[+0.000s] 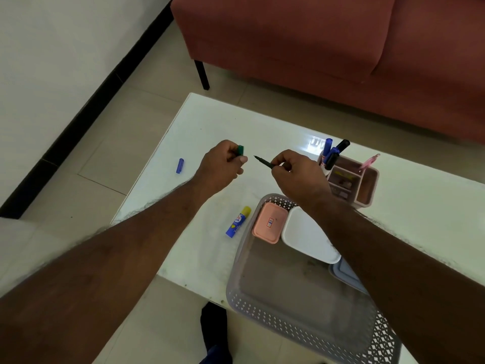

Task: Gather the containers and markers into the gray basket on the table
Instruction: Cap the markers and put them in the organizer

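— Head camera, item one: the hands?
— Left hand [223, 164] curled round a green cap [240, 150], which shows between thumb and fingers. Right hand [296, 177] pinching a dark green marker [263, 162] near its back end, bare tip pointing at the cap. Cap and tip are near each other, apart, both held above the white table [210, 122].

— Item two: the gray basket [301, 319]?
— At the near edge of the table, partly hanging over it. Inside, at its far end: a pink container [267, 226] and a white container [307, 237] side by side, touching or nearly so; a bluish lid or box [346, 274] shows under the right forearm.

— Loose on the table?
— A blue and yellow glue stick [238, 221] lying just beside the basket's left wall; a blue cap [180, 166] well apart, near the left edge.

— Anything standing?
— A pink organizer [367, 187] beyond the basket, with blue and black markers [334, 152] upright in its far left pocket and a pink pen [370, 161] leaning in another.
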